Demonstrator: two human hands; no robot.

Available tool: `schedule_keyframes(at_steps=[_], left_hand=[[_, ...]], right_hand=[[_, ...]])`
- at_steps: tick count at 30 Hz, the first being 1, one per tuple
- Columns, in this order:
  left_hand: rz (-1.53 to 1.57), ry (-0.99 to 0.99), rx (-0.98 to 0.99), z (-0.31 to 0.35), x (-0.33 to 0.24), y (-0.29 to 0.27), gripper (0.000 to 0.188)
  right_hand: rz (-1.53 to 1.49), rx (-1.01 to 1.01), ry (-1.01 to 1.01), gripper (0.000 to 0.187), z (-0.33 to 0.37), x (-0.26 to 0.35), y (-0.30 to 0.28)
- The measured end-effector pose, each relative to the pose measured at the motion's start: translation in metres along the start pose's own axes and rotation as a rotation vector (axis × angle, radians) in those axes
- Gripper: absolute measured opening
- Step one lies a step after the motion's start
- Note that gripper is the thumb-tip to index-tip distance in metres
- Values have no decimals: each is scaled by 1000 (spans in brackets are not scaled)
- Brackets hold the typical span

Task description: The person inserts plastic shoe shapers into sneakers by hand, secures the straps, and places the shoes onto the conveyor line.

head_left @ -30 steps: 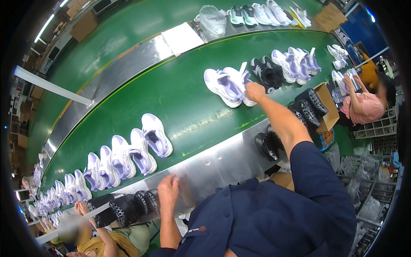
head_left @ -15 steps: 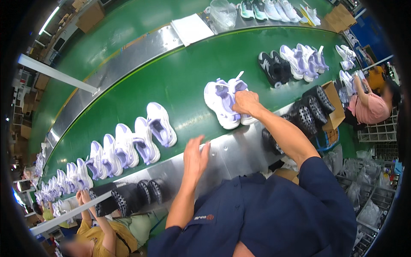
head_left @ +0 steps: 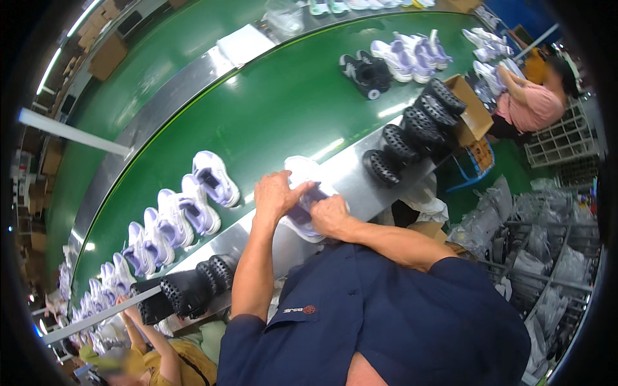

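Note:
White-and-lavender sneakers (head_left: pixel 301 168) are at the metal edge in front of my chest, held close together and partly covered by my hands. My left hand (head_left: pixel 277 194) grips them from the left, thumb reaching across toward the opening. On the other side my right hand (head_left: pixel 331 217) is closed, its fingers curled at the collar of a sneaker. How many shoes are in my hands is hard to make out. To the left, a row of similar sneakers (head_left: pixel 215 180) stretches away along the green belt (head_left: pixel 277 116).
Black perforated shoe forms (head_left: pixel 402 143) stand on the metal ledge (head_left: pixel 360 168) at right, beside a cardboard box (head_left: pixel 473 112); more forms (head_left: pixel 187 296) stand at left. Black shoes (head_left: pixel 365 72) and other sneakers (head_left: pixel 412 56) sit farther along the belt. Co-workers sit at both sides.
My right hand has brought the sneakers from the belt toward my chest. My left hand, empty before, has come onto them. The view has also shifted.

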State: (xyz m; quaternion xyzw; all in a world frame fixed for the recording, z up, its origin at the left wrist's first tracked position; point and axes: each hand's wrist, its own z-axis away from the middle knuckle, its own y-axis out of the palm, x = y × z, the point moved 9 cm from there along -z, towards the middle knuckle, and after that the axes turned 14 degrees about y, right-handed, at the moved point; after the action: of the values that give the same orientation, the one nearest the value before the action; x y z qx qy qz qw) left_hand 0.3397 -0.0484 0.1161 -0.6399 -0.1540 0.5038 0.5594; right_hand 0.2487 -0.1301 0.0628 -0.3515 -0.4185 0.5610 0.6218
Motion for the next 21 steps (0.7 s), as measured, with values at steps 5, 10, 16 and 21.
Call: schedule_keyframes(at_steps=[5, 10, 16, 21], left_hand=[[-28, 155, -106, 4, -23, 41, 36], [6, 238, -421, 18, -53, 33, 21], [338, 119, -433, 10, -24, 51, 20], [481, 19, -375, -2, -7, 68, 17]], right_hand=[[-512, -389, 68, 31, 49, -74, -79], [-335, -862, 520, 48, 93, -256, -179], [164, -706, 510, 49, 56, -296, -164], [-155, -733, 195, 40, 91, -227, -209]])
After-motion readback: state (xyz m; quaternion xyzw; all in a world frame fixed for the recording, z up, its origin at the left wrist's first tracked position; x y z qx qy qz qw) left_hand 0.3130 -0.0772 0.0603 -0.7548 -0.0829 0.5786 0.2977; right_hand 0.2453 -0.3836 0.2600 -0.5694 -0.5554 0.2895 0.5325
